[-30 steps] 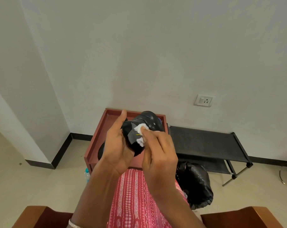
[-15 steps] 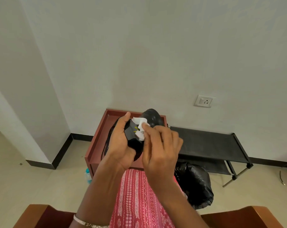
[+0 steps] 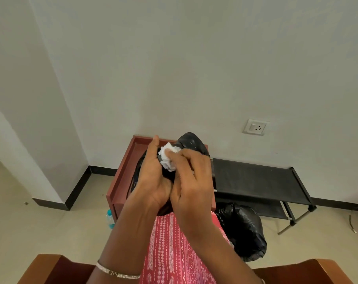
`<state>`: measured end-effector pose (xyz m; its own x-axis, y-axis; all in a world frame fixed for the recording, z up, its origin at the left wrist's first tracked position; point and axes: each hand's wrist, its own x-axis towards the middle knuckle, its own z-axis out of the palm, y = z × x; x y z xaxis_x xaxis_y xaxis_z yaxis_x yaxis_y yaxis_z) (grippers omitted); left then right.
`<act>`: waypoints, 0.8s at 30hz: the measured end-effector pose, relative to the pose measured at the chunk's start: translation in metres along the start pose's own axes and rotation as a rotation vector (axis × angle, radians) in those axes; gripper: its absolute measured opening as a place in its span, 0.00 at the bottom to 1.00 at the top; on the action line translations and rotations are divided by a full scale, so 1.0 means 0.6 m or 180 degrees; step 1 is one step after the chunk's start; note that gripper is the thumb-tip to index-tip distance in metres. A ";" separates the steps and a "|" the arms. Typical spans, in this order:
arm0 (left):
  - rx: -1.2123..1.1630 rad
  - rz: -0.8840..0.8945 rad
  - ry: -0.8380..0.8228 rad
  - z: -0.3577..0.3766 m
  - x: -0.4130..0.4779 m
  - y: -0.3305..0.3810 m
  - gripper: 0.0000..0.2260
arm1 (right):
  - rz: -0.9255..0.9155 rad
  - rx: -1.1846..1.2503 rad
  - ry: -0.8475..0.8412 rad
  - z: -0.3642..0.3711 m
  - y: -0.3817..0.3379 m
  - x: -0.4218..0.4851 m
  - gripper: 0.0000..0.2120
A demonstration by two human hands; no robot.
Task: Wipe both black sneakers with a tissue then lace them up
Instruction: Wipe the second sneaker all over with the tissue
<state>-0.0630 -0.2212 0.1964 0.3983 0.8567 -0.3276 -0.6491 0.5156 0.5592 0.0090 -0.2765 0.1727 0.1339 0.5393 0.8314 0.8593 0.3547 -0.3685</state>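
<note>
One black sneaker point(image 3: 191, 142) gripped by curled left hand point(image 3: 151, 179), toe beyond fingertips. Crumpled tissue point(image 3: 168, 155) pinched by right hand point(image 3: 192, 181), pressed beside left thumb. Risk: tissue torn by hard rubbing; sneaker slipped from single-handed grip.

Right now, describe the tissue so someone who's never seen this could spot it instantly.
Find the reddish-brown side table against the white wall; a black sneaker is held up in front of it. The tissue is the crumpled wad pressed against that sneaker by the right grip. It is the only white thing against the black shoe.
</note>
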 end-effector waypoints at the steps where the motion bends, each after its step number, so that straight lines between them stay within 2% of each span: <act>1: -0.0106 -0.0157 -0.0003 -0.002 -0.001 0.006 0.31 | -0.0104 0.0033 0.0012 -0.002 0.001 -0.013 0.14; 3: -0.0057 -0.0259 0.0003 -0.007 0.010 0.013 0.36 | -0.0272 0.0091 0.0059 -0.003 0.005 -0.039 0.15; 8: 0.0028 -0.0326 0.0027 -0.008 0.014 0.014 0.37 | -0.0255 0.0194 0.0058 0.001 0.007 -0.042 0.13; 11: -0.0256 -0.0376 -0.0106 -0.009 0.012 0.013 0.35 | -0.0210 0.0156 0.0082 0.003 0.001 -0.020 0.06; 15: -0.0416 -0.0377 -0.0190 -0.018 0.019 0.014 0.30 | -0.0212 0.0224 0.0064 0.009 0.003 -0.028 0.11; 17: -0.0349 -0.0221 -0.0163 -0.018 0.017 0.014 0.32 | -0.0290 0.0272 0.0033 0.014 0.016 -0.049 0.11; 21: -0.0468 0.0024 0.0005 -0.021 0.023 0.020 0.30 | -0.0325 0.0341 0.0087 0.017 0.038 -0.071 0.07; 24: -0.0392 -0.0014 -0.0008 -0.015 0.021 0.015 0.27 | -0.0142 0.0356 0.0168 0.012 0.031 -0.041 0.10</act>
<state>-0.0698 -0.2054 0.1903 0.4029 0.8545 -0.3278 -0.7219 0.5169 0.4601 0.0180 -0.2778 0.1423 0.1251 0.4812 0.8677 0.8049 0.4621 -0.3723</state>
